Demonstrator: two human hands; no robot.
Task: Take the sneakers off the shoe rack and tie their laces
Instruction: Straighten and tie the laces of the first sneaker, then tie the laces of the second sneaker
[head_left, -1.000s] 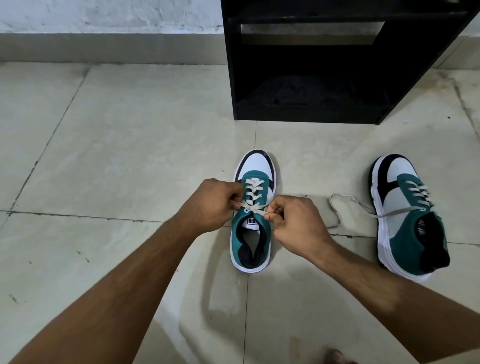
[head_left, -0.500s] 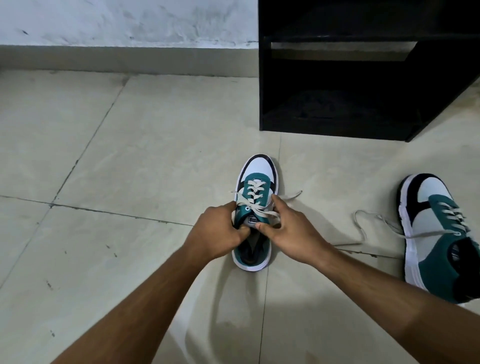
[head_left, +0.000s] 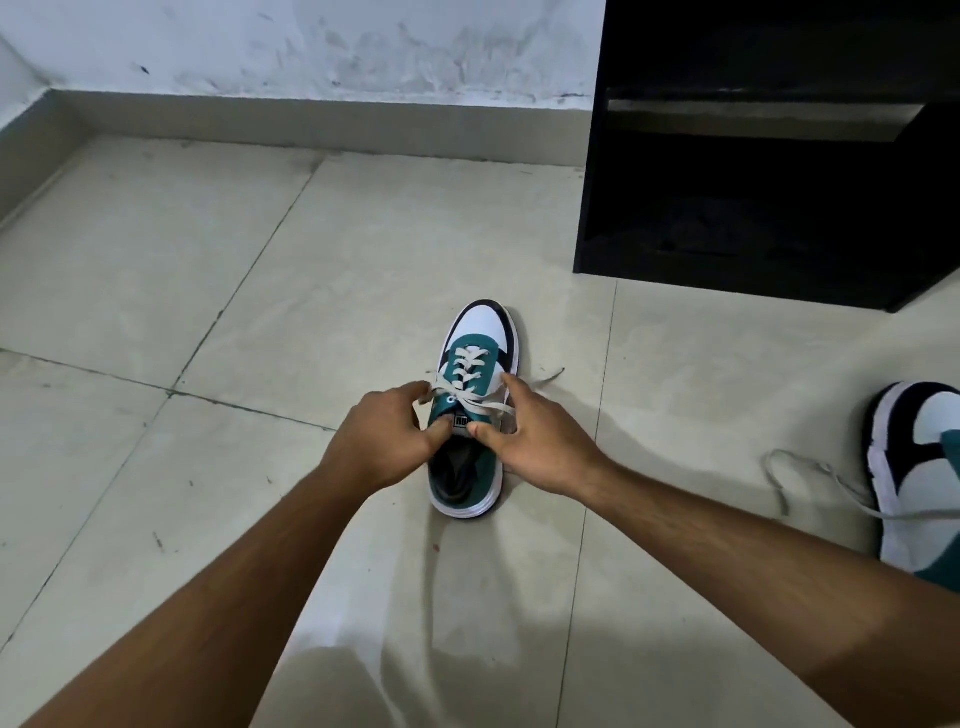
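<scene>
Tongue label (head_left: 462, 420) of the centre-frame sneaker (head_left: 475, 358): partly covered dark letters, possibly "PUMA"; no other readable text

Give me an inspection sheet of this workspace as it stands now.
Surface: beige tiled floor, scuffed, dark grout lines.
Job's things: centre sneaker upright on the floor, its laces crossed but no bow seen; second sneaker at the right edge, its loose lace trailing on the floor.
Clutter: nothing seen.
Grippers: left hand and right hand each pinch a lace end over the centre sneaker.
Cables: nothing seen.
Surroundings: black shoe rack beyond, visible shelves bare; stained white wall.
</scene>
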